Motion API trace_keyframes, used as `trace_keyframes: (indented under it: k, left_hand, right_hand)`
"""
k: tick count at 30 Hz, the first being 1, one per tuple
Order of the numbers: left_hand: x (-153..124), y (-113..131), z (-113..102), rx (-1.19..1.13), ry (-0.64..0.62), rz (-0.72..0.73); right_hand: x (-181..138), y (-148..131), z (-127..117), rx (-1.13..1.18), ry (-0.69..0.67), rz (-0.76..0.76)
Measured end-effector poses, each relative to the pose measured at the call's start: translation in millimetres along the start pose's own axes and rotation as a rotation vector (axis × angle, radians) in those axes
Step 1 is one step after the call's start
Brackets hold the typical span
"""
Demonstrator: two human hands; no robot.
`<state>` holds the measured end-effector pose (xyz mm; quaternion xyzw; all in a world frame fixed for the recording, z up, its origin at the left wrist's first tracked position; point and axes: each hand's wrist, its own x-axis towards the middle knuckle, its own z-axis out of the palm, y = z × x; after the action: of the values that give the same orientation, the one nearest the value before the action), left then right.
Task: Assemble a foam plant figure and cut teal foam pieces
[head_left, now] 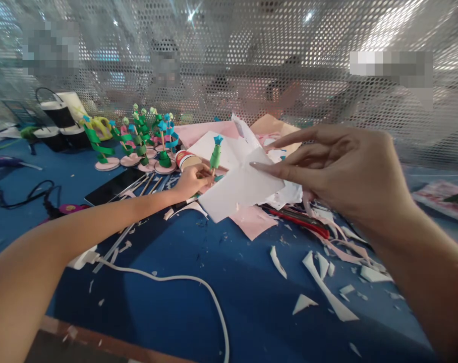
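My left hand (194,181) pinches the thin stick of a small green paper tree (215,157), which stands upright with a blue star at its top. My right hand (335,159) is held out at the right with fingers and thumb apart, and nothing shows between them. Its lowest fingertip overlaps a creased white sheet of paper (238,189); whether it touches the sheet I cannot tell. Left of my left hand stand several finished-looking paper trees, one a green spiral (100,146), on round pink bases. A paper cup (186,160) lies tipped just behind my left hand.
A red utility knife (302,222) lies among paper scraps (323,282) at the right. A black phone-like slab (113,186), loose sticks and a white cable (168,277) lie on the blue table. Black-and-white containers (57,115) stand back left; perforated metal mesh (229,60) rises behind.
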<state>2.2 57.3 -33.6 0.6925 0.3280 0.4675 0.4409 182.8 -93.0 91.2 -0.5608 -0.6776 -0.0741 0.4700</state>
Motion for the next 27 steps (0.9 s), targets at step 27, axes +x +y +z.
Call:
trace_keyframes:
  k: [27]
  left_hand:
    - [-0.3,2.8,0.0,0.008,-0.015,-0.011]
  right_hand:
    - [4.3,7.0,4.7,0.061,0.128,0.02]
